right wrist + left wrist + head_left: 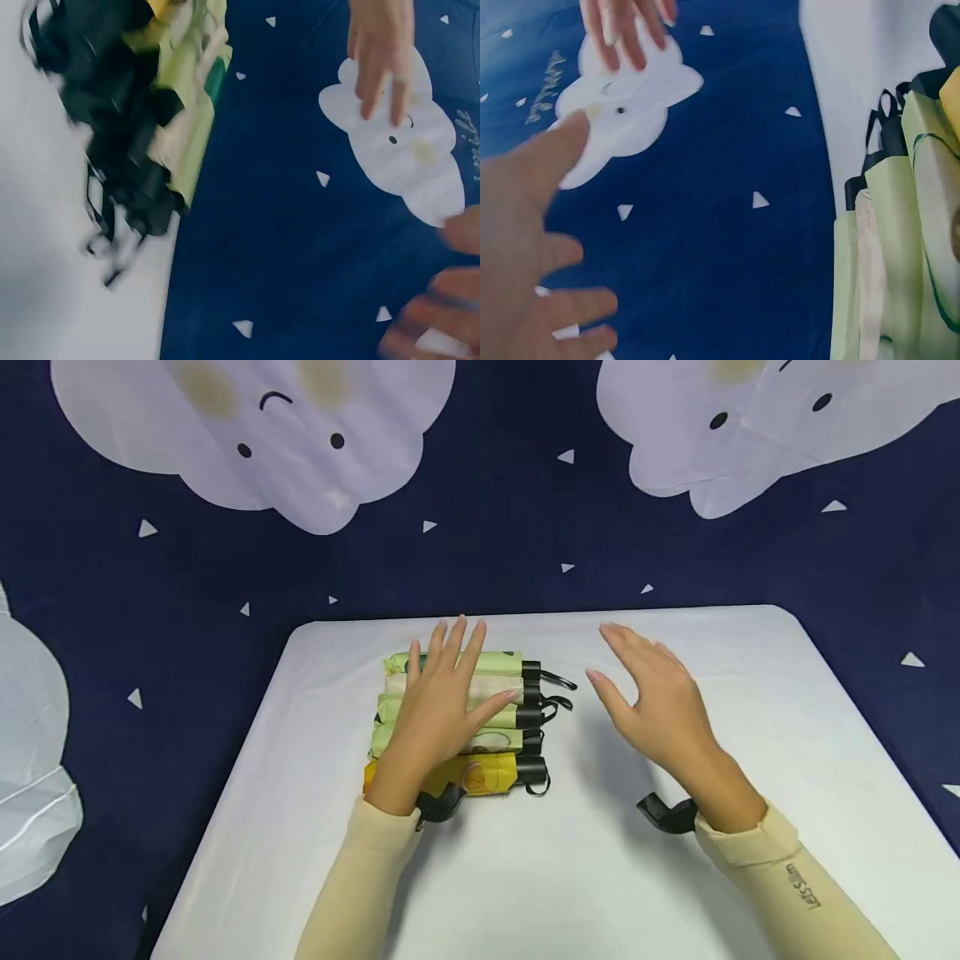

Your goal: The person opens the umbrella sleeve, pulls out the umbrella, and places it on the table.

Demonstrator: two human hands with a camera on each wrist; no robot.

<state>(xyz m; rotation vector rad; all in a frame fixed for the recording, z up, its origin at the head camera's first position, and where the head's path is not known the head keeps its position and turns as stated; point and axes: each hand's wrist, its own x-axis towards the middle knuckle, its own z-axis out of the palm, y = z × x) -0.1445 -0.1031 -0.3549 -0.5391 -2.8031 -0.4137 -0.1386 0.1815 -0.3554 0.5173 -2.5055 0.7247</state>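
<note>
Five folded umbrellas [504, 718] lie side by side on white tabletop [570, 877], black handles [532, 769] toward person's right, loop straps [558, 680] trailing. Yellow umbrella [491, 772] nearest person; three light-green ones and one cream umbrella [495, 683] beyond, cream second from far end. Left hand [442, 706] hovers over row before us, fingers straight, spread, grasping nothing. Right hand [660, 697], likewise raised, right of handles, fingers extended, released. Cream sleeves [360, 877] on both arms. Past tabletop, navy cloth [495, 527] with white clouds [300, 468].
</note>
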